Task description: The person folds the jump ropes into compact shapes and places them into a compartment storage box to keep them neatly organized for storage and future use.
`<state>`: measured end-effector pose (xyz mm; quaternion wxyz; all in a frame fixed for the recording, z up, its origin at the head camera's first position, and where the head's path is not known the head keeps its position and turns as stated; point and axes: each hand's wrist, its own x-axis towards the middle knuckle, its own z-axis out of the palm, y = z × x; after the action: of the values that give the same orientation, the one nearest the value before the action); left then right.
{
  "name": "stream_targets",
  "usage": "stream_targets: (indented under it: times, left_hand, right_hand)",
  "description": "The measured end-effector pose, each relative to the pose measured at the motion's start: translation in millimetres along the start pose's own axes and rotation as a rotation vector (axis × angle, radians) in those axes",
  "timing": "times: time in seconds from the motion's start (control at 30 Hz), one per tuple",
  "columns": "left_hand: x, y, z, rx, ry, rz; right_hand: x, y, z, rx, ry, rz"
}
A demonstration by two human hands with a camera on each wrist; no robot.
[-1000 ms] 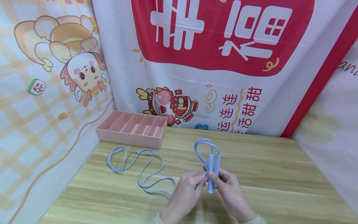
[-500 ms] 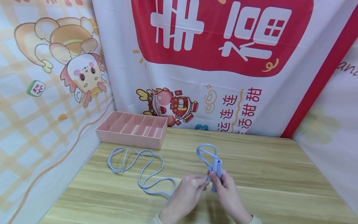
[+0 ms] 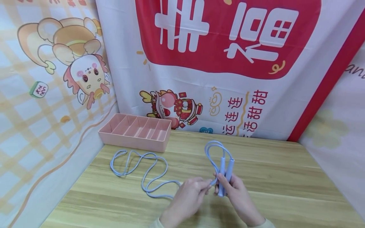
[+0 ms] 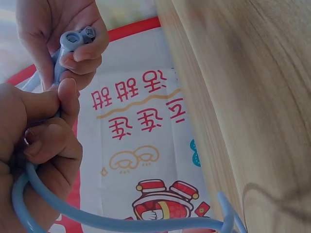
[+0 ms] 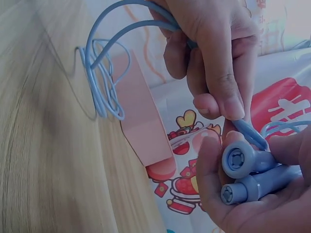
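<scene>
A light blue jump rope (image 3: 155, 157) has its doubled cord lying in loose curves on the table. Its two handles (image 3: 222, 171) are side by side in my right hand (image 3: 238, 193), the thumb across them and the fingers behind. From the handles' upper ends the cord arches over in a loop and comes back down beside them. My left hand (image 3: 189, 196) pinches this doubled cord (image 5: 249, 132) between thumb and fingers, just left of the handles. In the left wrist view, the cord (image 4: 116, 222) trails out below the left hand.
At the table's back left stands a pink divided box (image 3: 134, 145) with several compartments. A printed cloth (image 3: 176, 72) hangs along the back edge, and others cover both sides. The wooden table (image 3: 285, 177) extends to the right of the hands.
The right hand dipped the handles, then brought them up and slightly right, fanning them apart. The left hand still pinches the cord, and the loop above is taller than half a second ago.
</scene>
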<state>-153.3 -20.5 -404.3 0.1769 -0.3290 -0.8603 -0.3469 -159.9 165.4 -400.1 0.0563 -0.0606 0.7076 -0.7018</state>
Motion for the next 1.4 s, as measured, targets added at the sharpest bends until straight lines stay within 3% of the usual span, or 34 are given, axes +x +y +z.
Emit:
stream_targets:
  times: [0.27,0.43,0.67,0.87,1.17,1.4]
  left_hand:
    - [-0.3,0.1,1.0,0.024,-0.025,0.010]
    - [2.0,-1.5,1.5,-0.015,-0.057,-0.022]
    - [10.2,-12.8,-13.0,-0.208,-0.217,-0.211]
    - [19.7,-32.3,-25.7,-0.340,-0.350,-0.321]
    - [43.5,-68.0,-44.0,-0.402,-0.484,-0.247]
    - [66.1,-70.6,-54.9,-0.390,-0.512,-0.257]
  right_hand:
    - [-1,0,-0.3,0.008,-0.040,0.025]
    - [-1,-2,-1.3,-0.111,-0.009,-0.009]
    - [1,-3,-13.4,-0.300,0.002,-0.203]
    - [1,-4,-22.1,-0.342,-0.092,-0.277]
    - [1,-6,-30.3,-0.346,-0.193,-0.398]
    - [-2,-5,-35.7,-0.391,-0.316,-0.394]
